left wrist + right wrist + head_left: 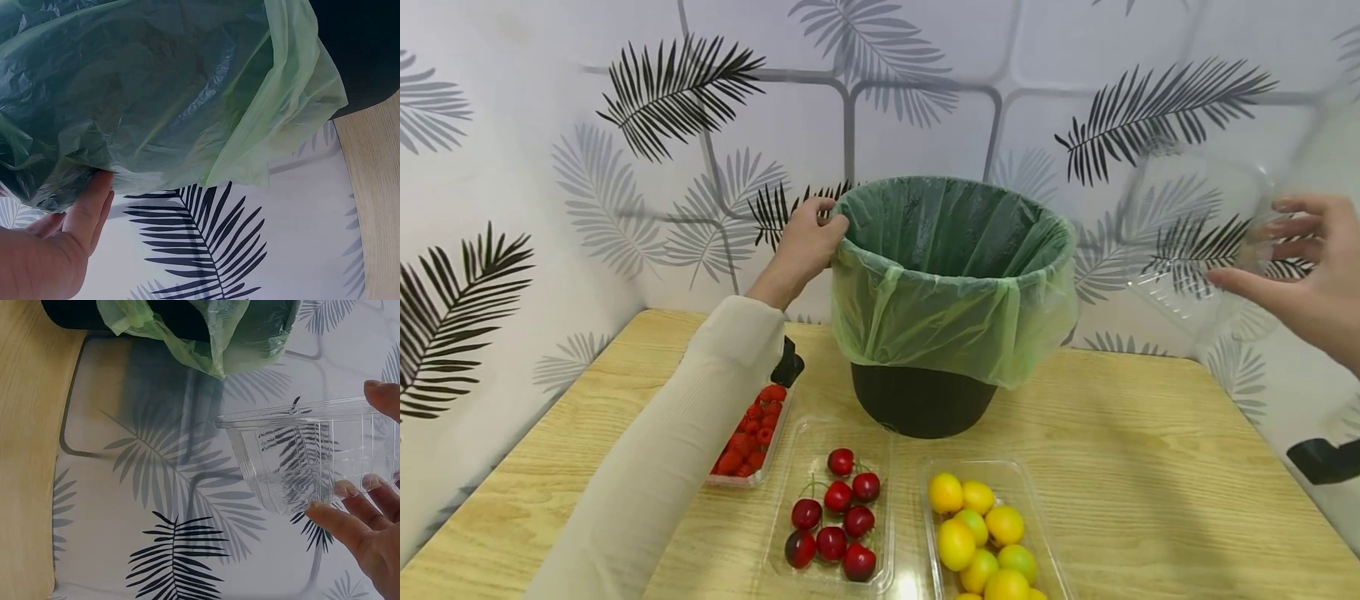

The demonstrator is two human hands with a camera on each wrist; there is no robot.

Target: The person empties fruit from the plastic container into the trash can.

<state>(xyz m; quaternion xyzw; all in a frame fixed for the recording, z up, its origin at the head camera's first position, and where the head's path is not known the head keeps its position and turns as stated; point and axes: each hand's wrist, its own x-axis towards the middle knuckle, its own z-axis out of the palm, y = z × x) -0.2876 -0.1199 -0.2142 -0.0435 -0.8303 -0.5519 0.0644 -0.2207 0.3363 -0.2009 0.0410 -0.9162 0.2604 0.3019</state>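
Wall: leaf-patterned, behind the wooden table.
Bin: black, on the table, green bag over its rim.
Left hand: clamped on the bin's rim, probably through the bag; view partly blocked.
Right hand: well apart from the left, gripping a clear box right of the bin.
Front, left to right: raspberries, cherries, yellow fruit, in trays.
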